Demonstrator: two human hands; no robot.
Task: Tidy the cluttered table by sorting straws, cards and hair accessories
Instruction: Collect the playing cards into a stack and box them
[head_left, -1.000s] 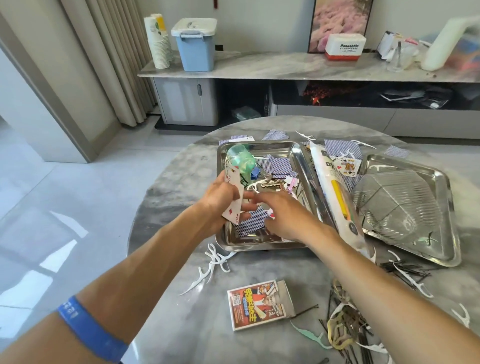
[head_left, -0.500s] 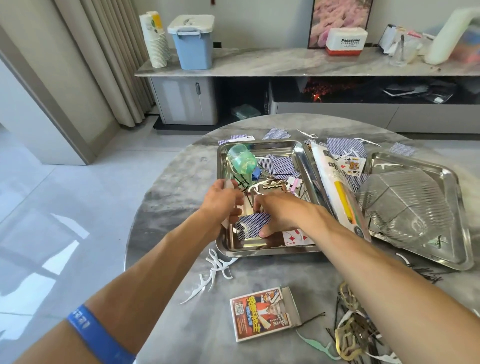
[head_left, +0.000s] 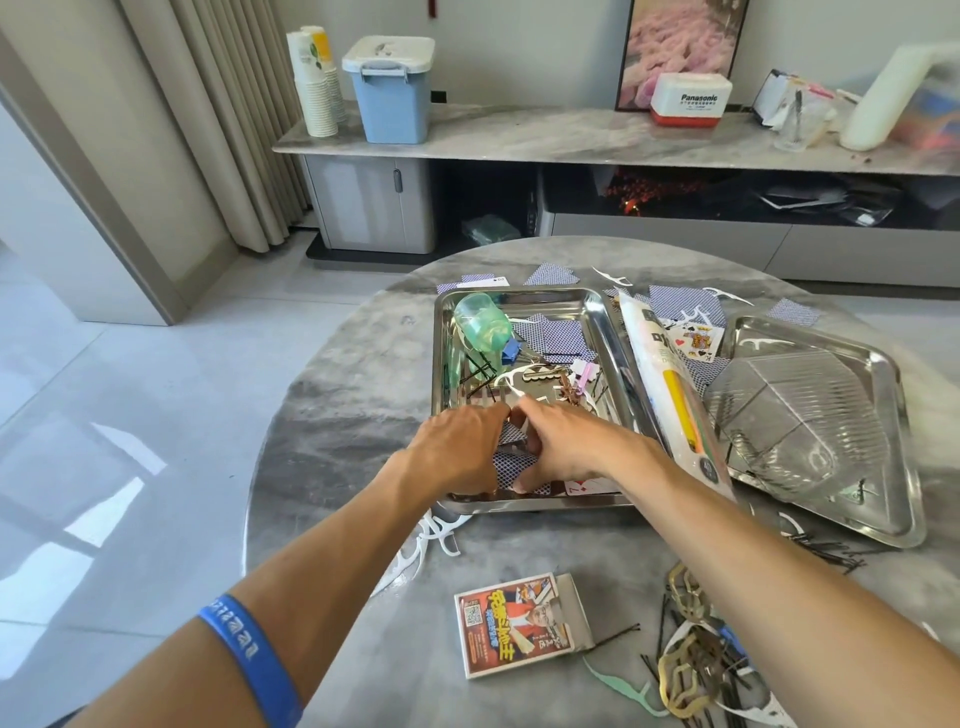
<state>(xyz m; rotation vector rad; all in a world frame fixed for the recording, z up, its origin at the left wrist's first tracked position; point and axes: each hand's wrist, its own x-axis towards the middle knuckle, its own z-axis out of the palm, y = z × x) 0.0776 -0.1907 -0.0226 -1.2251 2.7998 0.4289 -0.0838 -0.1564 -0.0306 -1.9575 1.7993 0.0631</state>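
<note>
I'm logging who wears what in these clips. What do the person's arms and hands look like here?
Both arms are bare, with no sleeves showing. The left hand and right hand wear no gloves or rings that I can see. A blue wristband with pale lettering circles the left forearm.

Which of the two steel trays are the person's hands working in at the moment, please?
The left tray, strewn with blue-backed cards and hair accessories; both hands are inside its near end. The right tray holds a clear plastic container.

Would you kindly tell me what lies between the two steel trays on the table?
In the head view, a long white straw packet leans between the left steel tray and the right steel tray.
</note>
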